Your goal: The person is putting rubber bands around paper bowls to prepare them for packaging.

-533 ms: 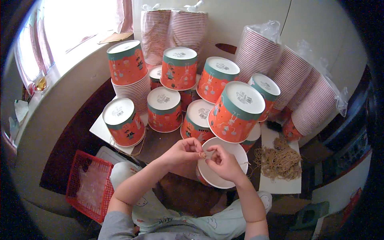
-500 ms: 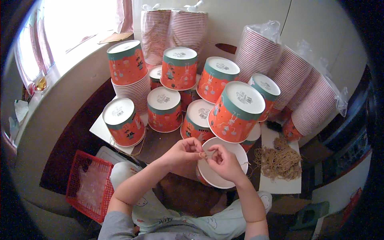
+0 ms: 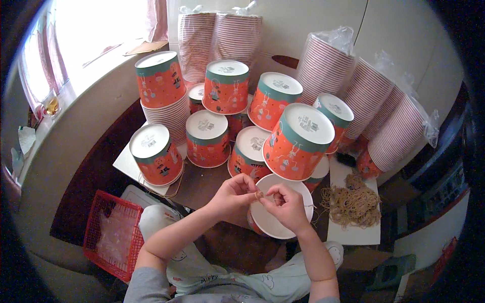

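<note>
Above an upright paper bucket (image 3: 273, 226) with a white inside, my two hands meet. My left hand (image 3: 232, 196) pinches a small bit of brown twine (image 3: 259, 195) between thumb and fingers. From the other side my right hand (image 3: 287, 208) also closes on the twine, its fingertips almost touching the left ones. The exact shape of the held part is too small to make out. Just behind the hands stands an upside-down orange and green paper bucket (image 3: 298, 144), resting on others. A loose heap of brown twine (image 3: 352, 204) lies to the right on a white board (image 3: 353, 236).
More upside-down buckets (image 3: 207, 139) crowd the table, some stacked. Plastic-wrapped stacks of buckets (image 3: 326, 65) stand along the wall (image 3: 283, 30). A red basket (image 3: 90, 237) holding clear plastic sits low at the left. A window (image 3: 101, 25) is at the far left.
My fingers have shifted slightly around the twine, and the right fingers have curled in a little more. The buckets and the heap have stayed put.
</note>
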The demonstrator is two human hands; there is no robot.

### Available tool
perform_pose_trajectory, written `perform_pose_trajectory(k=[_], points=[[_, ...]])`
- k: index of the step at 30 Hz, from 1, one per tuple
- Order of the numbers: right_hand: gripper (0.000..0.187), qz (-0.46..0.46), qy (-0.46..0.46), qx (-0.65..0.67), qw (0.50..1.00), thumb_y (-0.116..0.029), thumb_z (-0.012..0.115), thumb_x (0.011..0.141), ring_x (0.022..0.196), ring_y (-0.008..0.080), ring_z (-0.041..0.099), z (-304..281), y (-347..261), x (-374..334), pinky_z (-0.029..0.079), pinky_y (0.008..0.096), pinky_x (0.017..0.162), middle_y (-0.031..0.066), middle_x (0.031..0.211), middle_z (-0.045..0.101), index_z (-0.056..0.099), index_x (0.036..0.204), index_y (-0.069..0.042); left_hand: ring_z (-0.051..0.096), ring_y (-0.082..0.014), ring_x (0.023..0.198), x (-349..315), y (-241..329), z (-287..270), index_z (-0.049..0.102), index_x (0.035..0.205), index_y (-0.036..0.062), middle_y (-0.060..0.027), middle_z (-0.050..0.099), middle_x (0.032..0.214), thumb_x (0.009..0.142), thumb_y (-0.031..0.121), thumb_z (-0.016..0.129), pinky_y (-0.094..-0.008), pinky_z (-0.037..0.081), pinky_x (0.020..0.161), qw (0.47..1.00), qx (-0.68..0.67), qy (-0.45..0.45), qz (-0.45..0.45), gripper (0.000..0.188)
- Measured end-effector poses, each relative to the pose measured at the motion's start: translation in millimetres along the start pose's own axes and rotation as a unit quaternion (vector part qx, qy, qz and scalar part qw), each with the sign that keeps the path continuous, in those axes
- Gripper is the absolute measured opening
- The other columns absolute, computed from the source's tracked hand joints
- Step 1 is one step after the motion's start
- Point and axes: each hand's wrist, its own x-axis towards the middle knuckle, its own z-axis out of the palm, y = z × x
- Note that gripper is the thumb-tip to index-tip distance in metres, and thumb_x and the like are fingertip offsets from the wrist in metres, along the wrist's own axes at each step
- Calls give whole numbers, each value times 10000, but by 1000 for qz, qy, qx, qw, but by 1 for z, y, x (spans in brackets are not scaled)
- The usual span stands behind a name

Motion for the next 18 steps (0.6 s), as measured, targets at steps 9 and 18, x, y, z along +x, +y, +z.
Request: perform_pose_trajectory(k=[9, 18], points=[[240, -16, 3, -90, 996, -240, 715, 666, 473, 134, 464, 5, -2, -2, 385, 285, 448, 31, 579, 483, 566, 778, -88, 575, -119, 808, 1, -12, -4, 451, 846, 59, -57, 582, 862, 769, -26, 593, -230, 468, 713, 989, -139, -24, -34, 182], [256, -63, 21, -52, 996, -203, 719, 644, 529, 133, 487, 1, -5, 0, 414, 271, 486, 25, 624, 492, 558, 808, -90, 589, -136, 796, 2, -12, -8, 445, 843, 69, -69, 592, 859, 771, -34, 580, -221, 476, 700, 980, -185, -15, -73, 185]])
